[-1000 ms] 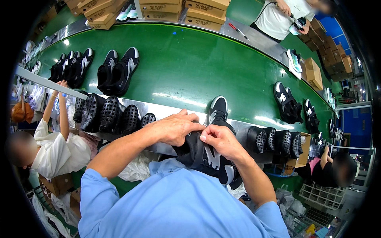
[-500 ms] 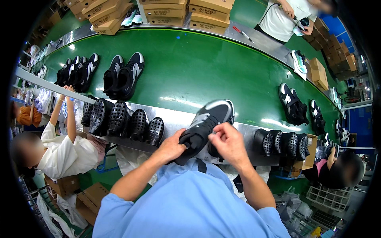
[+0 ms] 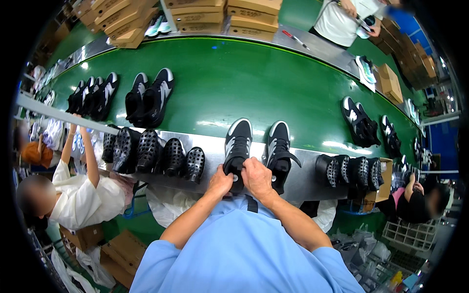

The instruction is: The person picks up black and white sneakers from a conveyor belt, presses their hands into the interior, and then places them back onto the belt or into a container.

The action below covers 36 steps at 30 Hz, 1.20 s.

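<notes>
A black sneaker with a grey toe edge point(image 3: 238, 136) stands on the metal ledge in front of me, toe pointing away. My left hand point(image 3: 221, 182) grips the left side of its collar, fingers curled over the rim. On the collar's right side, my right hand point(image 3: 257, 177) has its fingers closed at the opening. A small pale round spot shows inside, between my hands. Just to the right stands a matching sneaker point(image 3: 279, 137), its strap end sticking out sideways; neither hand holds it.
Black perforated shoe forms point(image 3: 147, 150) line the ledge at left, with more forms point(image 3: 344, 170) at right. Paired black sneakers point(image 3: 157, 97) stand on the green surface point(image 3: 254, 78). Shoe boxes point(image 3: 254, 19) are stacked beyond. Co-workers are at left, right and far right.
The sneaker, tilted and raised in my hands before, now stands level beside its mate. My right hand has moved from its laces down to the collar; my left stays at the collar.
</notes>
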Motion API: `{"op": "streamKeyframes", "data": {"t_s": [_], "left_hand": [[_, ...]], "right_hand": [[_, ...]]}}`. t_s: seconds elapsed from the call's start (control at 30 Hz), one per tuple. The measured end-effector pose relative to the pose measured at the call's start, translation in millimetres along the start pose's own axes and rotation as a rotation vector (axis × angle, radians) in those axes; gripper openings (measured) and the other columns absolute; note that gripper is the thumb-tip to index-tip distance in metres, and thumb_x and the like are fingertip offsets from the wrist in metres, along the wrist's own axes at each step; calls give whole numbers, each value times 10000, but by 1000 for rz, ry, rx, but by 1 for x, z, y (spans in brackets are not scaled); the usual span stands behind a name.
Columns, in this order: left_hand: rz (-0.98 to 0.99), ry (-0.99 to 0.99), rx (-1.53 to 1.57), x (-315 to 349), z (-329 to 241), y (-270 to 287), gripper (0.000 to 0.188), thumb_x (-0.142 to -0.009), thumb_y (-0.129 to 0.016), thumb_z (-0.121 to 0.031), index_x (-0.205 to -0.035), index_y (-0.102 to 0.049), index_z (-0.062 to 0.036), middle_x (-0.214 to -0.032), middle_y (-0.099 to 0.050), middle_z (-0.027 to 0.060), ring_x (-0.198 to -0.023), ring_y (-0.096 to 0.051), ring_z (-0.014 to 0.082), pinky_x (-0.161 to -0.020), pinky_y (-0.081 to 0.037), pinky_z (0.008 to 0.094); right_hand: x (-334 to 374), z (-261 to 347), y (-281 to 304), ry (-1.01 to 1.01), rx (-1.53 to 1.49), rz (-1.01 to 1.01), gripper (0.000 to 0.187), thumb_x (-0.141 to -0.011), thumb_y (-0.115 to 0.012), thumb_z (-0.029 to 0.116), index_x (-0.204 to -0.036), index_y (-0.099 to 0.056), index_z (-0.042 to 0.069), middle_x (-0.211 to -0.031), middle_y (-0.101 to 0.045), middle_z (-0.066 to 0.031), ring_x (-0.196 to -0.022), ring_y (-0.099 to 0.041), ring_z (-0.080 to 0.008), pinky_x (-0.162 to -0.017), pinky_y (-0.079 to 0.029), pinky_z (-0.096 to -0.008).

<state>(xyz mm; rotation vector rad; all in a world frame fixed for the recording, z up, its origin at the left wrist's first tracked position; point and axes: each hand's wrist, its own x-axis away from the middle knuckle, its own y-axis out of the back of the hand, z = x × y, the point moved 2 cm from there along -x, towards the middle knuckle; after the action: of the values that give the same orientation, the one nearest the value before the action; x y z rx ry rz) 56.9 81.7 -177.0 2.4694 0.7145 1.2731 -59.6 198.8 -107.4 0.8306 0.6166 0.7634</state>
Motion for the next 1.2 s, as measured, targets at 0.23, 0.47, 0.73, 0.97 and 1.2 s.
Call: {"op": "streamKeyframes", "data": {"t_s": [0.23,0.47,0.73,0.97,1.2], "left_hand": [[-183,-691,-421,82,-66,40,182,-924,-705,-212,-959,-717,-34,-848,-722,172,-804,-711,387,-743,-569,479],[31,-880,-425,58,-117,-50,252,-943,-668,-239,-925,-744,1,-871,-708,205,-893,-662,408,-836,-523,502],[-198,-854,-493,36,-109,-72,418,-889,-746,-410,-777,-752,-7,-764,-704,214,-772,-674,392,-754,-500,517],[-43,-480,-65,24,-109,-52,391,-915,-749,-363,-841,-791,19,-733,-735,186,-656,-708,281,-637,-527,363],[137,-238,348,19,-84,-73,310,-946,-783,-240,-864,-773,59,-759,-725,86,-710,-666,135,-694,-513,280]], "right_hand": [[80,-43,70,-685,-185,-82,250,-906,-734,138,-1030,-571,-5,-930,-645,-186,-890,-681,-329,-780,-537,-457],[90,-92,-24,-1270,-1359,29,102,-1033,-598,168,-1062,-605,70,-962,-705,-102,-812,-717,-238,-702,-622,-400],[84,-70,-36,-1164,-1508,22,178,-1051,-606,179,-1144,-593,28,-1023,-701,-96,-853,-716,-228,-744,-626,-392],[93,-88,19,-1124,-1459,-18,97,-1004,-647,152,-1019,-675,61,-911,-683,-75,-712,-671,-138,-547,-561,-284],[38,-92,74,-1177,-1435,-161,168,-995,-684,183,-918,-646,39,-778,-582,-4,-571,-478,-69,-434,-346,-229]]}}
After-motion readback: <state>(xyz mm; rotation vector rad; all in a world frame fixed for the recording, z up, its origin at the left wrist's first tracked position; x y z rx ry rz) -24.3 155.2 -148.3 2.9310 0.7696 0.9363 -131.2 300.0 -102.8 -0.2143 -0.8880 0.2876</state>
